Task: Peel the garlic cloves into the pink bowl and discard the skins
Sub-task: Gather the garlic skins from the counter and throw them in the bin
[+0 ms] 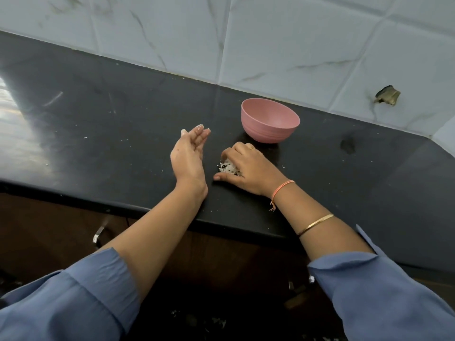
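Right hand curls over garlic skins near pink bowl; left hand straight-fingered.

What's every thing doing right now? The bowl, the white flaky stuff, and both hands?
pink bowl: upright on the counter, apart from both hands; what is inside does not show.
garlic skins: a small pile on the counter, partly under the right hand.
right hand: cupped over the pile, fingers curled round it.
left hand: open, fingers straight, beside the pile, holding nothing; white bits stuck to the fingertips.
counter: black, dotted with white flecks.
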{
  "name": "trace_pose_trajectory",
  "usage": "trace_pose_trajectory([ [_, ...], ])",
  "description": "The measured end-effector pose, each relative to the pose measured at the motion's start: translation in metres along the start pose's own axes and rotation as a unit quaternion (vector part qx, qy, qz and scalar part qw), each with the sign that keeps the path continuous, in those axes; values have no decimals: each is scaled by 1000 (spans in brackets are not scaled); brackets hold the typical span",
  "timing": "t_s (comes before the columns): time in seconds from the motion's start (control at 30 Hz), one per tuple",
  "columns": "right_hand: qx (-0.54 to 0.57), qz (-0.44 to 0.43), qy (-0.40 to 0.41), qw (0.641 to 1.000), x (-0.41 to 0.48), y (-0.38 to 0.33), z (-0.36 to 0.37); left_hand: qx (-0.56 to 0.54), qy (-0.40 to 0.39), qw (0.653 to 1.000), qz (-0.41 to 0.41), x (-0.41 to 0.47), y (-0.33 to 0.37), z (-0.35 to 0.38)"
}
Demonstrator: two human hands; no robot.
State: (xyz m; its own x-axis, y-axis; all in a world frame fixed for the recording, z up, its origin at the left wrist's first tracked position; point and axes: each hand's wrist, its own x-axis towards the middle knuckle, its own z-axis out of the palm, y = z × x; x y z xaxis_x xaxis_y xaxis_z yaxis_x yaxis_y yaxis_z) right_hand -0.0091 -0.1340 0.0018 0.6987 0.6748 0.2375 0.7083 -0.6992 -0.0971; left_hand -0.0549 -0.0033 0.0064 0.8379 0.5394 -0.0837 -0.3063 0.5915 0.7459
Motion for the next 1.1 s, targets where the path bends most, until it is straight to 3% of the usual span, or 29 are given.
trace_pose_trajectory([
  [0.2,-44,11,-17,999,13,-1,-1,-8,-2,1000,-18,2,0,1],
  [0.33,-71,63,-15,995,23,-5,0,-8,-28,999,-43,2,-1,-2],
  [0.43,41,165,19,985,29,-4,-3,-5,-47,997,-67,2,-1,-2],
  [0.53,215,262,62,939,34,-2,-13,2,-54,995,-86,2,0,-1],
  [0.6,338,311,72,885,36,-6,-20,-21,-53,993,-107,2,-1,1],
  [0.67,441,352,30,825,35,-12,-31,-55,-61,986,-147,0,-3,4],
  [0.73,473,370,-37,799,35,-20,-45,-92,-67,973,-199,-2,-8,8],
  [0.87,402,376,-125,825,39,-33,-64,-170,-59,946,-268,-7,-16,18],
  [1.0,272,361,-108,885,45,-40,-63,-213,-56,933,-285,-7,-20,24],
  [1.1,219,345,-103,907,49,-44,-60,-235,-56,926,-290,-7,-17,28],
])
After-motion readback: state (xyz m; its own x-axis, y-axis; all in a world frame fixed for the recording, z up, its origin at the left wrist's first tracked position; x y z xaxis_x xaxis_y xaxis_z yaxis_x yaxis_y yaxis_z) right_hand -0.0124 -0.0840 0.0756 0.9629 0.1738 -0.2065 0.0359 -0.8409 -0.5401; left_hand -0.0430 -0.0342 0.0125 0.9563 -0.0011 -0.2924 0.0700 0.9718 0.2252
